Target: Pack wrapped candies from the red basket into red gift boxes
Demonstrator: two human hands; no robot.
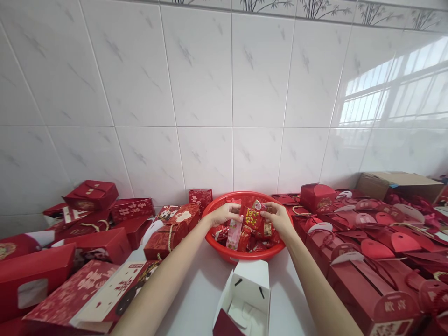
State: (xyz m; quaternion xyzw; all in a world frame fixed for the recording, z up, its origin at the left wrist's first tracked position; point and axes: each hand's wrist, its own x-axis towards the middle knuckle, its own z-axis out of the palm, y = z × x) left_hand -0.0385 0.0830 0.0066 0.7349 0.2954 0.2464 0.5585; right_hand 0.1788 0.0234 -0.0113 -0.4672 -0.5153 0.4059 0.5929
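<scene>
A red plastic basket (245, 256) holds many wrapped sweets, mostly in red and gold wrappers. My left hand (224, 214) reaches in from the left, its fingers closed on the top of a pink packet (233, 234). My right hand (277, 217) is at the basket's right side, pinching a small wrapped sweet (258, 206) between thumb and fingers. Between the hands lies a red packet with gold characters (251, 218). In front of the basket stands an open gift box (249, 298), white inside, with dark cord ends showing through its wall.
Closed red gift boxes (94, 196) crowd the white table (196, 284) on the left. Rows of red handled boxes (371, 275) fill the right side. A cardboard carton (402, 179) sits at the far right. Behind everything rises a tiled wall (206, 84).
</scene>
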